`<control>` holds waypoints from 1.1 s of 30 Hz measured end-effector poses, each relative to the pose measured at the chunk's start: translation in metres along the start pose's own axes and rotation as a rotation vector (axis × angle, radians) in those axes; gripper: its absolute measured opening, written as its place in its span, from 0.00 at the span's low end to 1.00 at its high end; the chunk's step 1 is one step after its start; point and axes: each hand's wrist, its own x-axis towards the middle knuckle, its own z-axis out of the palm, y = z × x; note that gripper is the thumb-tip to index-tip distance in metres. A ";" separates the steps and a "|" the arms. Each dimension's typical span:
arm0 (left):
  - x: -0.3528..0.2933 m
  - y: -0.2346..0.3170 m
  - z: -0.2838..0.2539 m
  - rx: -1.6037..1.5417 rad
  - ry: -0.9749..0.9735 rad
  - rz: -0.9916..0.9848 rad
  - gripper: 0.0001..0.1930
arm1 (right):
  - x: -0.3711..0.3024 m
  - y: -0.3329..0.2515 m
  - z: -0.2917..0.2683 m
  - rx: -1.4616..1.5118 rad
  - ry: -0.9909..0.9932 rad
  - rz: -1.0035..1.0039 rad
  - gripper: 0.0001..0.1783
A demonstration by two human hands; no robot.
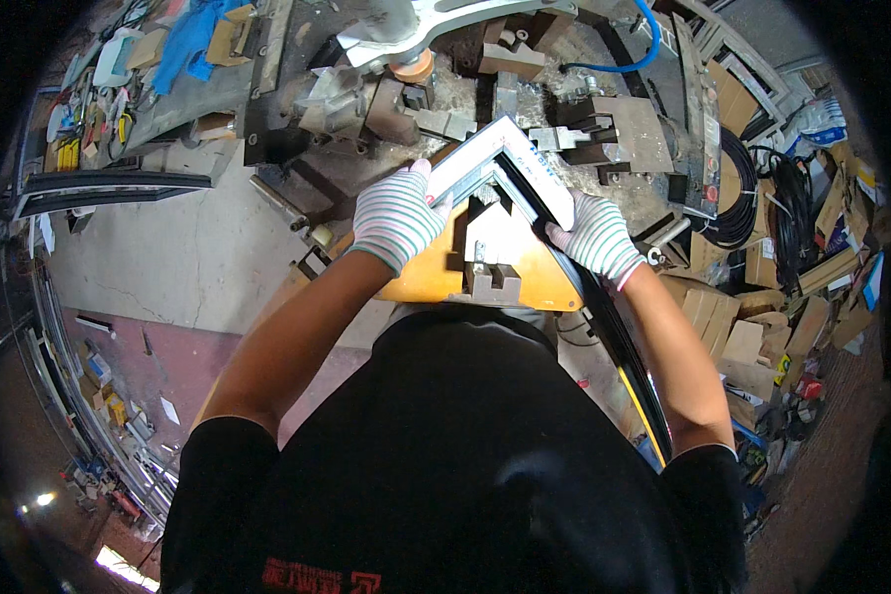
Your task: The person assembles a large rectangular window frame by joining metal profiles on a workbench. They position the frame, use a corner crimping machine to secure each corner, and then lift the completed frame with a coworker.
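Two light grey metal frame profiles meet in a corner (503,139) that points away from me on the machine. My left hand (398,218), in a white glove with green stripes, is closed on the left profile, thumb on top. On the right profile (537,180) my right hand (596,238), gloved alike, is closed, with its thumb on the inner side. A long dark strip (612,332) with a yellow edge runs from there down past my right forearm. Inside the corner sits a pale metal block (490,238) on an orange plate (540,272).
Steel clamp blocks (614,134) flank the corner. A grey machine arm (445,25) hangs above, and a blue hose (639,54) curves at the back right. Tools lie on a bench (183,104) at left. Cardboard (708,307) and coiled black strip (733,188) crowd the right.
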 end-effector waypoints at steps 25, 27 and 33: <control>0.035 0.013 -0.147 -0.622 0.523 0.577 0.22 | -0.038 0.011 0.002 -0.055 0.073 0.030 0.35; 0.014 0.025 -0.133 -0.838 0.289 0.532 0.23 | -0.038 0.010 0.001 -0.078 0.068 0.033 0.34; 0.003 0.068 -0.108 -0.412 0.467 0.661 0.29 | -0.036 0.014 0.009 -0.079 0.105 0.029 0.34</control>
